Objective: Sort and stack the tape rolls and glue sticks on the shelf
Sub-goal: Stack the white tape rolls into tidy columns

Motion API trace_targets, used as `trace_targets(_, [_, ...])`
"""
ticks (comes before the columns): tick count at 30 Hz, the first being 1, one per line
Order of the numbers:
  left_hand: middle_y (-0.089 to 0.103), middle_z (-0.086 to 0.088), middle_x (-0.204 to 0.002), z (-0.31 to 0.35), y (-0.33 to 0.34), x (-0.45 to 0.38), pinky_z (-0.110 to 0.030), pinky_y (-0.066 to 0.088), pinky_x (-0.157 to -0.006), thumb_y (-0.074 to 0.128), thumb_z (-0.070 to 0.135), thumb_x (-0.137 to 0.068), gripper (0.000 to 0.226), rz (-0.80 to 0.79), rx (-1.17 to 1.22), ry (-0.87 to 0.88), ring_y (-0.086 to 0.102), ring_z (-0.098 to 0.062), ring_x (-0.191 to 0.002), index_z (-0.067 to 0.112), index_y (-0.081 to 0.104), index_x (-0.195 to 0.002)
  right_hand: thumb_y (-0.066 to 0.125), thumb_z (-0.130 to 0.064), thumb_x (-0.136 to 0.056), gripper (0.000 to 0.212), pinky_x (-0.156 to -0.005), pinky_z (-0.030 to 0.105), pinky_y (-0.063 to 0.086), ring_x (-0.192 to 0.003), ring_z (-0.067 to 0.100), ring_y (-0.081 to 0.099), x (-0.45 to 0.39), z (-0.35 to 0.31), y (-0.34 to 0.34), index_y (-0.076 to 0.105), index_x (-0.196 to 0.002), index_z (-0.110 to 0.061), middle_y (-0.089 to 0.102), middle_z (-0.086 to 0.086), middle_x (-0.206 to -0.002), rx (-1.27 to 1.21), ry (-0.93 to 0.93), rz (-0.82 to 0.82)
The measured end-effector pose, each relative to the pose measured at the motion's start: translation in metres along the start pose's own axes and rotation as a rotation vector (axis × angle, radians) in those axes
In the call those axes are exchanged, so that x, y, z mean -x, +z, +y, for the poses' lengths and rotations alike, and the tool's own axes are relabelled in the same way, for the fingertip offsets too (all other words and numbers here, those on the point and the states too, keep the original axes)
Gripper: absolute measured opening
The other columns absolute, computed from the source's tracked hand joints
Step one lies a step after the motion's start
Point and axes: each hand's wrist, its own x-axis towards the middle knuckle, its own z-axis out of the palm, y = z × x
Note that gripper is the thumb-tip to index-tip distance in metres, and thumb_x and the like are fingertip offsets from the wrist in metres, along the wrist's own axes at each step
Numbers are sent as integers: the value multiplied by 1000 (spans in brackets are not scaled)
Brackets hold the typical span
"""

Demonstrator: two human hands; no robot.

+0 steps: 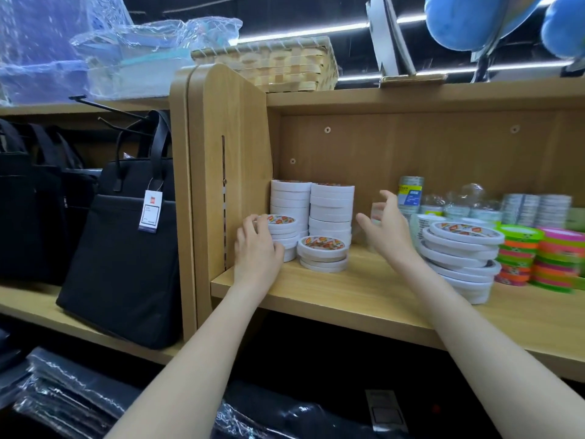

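White tape rolls stand in two tall stacks point(330, 213) at the back left of the wooden shelf point(364, 296). In front of them is a short stack point(283, 232) that my left hand point(258, 248) grips from the left side, and a lower stack point(323, 253) beside it. My right hand point(384, 226) hovers open over the shelf's middle, fingers spread, touching nothing. A leaning pile of wider white rolls point(462, 261) sits to its right. Clear tape rolls point(410, 194) stand behind.
Neon green, orange and pink tape rolls point(544, 258) fill the right end of the shelf. A wooden side panel point(231, 172) bounds the left. Black bags point(126, 248) stand on the neighbouring shelf, and a woven basket point(285, 63) sits on top.
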Motion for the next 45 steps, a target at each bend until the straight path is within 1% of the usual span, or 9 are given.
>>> trace_targets(4, [35,-13,-134,27,4,11,-32,31,-98,48,8,-88,44,42,123,-32,37,-29,-119,6,39,-131,54,0,-86,32,-95,24,30,-114,32,49,25,-4,-50,52,-119,2,51,20,-119,297,-276,124])
trace_targets(8, [39,-15,-130,57,18,23,-33,28,-98,47,7,-88,39,-8,189,4,38,-30,-119,4,43,-126,60,-12,-85,19,-94,31,29,-115,38,43,30,5,-113,63,-101,-3,54,18,-114,534,-249,154])
trace_targets(14, [39,-14,-134,104,40,36,-38,36,-102,57,10,-86,54,-316,408,60,45,-28,-121,9,34,-135,69,-50,-73,73,-99,39,41,-124,23,43,52,33,-158,41,-133,-20,38,5,-140,167,248,-164])
trace_targets(20, [14,-6,-156,141,50,51,-34,24,-114,67,26,-83,98,-769,429,156,26,-21,-140,11,-4,-149,71,-34,-79,96,-111,34,28,-131,13,33,63,53,-133,5,-148,-27,24,-1,-151,-162,260,-142])
trace_targets(25, [33,-2,-148,135,48,44,-18,32,-104,75,15,-77,100,-762,708,91,39,-9,-129,10,5,-147,75,-30,-75,93,-110,40,34,-127,16,44,61,44,-107,14,-145,-30,36,-5,-146,-176,186,-220])
trace_targets(31, [38,9,-136,107,39,29,-16,29,-97,74,18,-79,85,-658,680,43,37,-5,-124,14,18,-144,64,-45,-82,92,-106,45,37,-128,17,42,49,23,-86,3,-148,-29,37,-6,-144,-287,275,-248])
trace_targets(36, [50,1,-133,108,55,25,-34,39,-106,85,30,-61,90,-612,724,-28,48,-14,-122,15,32,-133,53,-36,-92,29,-77,27,43,-87,-6,51,45,15,-80,34,-114,-32,54,-14,-106,-405,291,-301])
trace_targets(42, [54,1,-129,104,58,24,-36,42,-103,85,27,-64,85,-560,748,-38,52,-13,-117,16,37,-133,46,-37,-95,63,-103,35,30,-108,4,40,41,14,-78,13,-147,-24,43,-14,-121,-467,309,-347])
trace_targets(45, [56,1,-125,105,56,23,-32,43,-100,82,23,-68,75,-546,740,-26,53,-13,-114,16,40,-130,47,-37,-95,66,-97,23,38,-106,-3,43,43,20,-80,8,-147,-25,43,-19,-126,-471,287,-399])
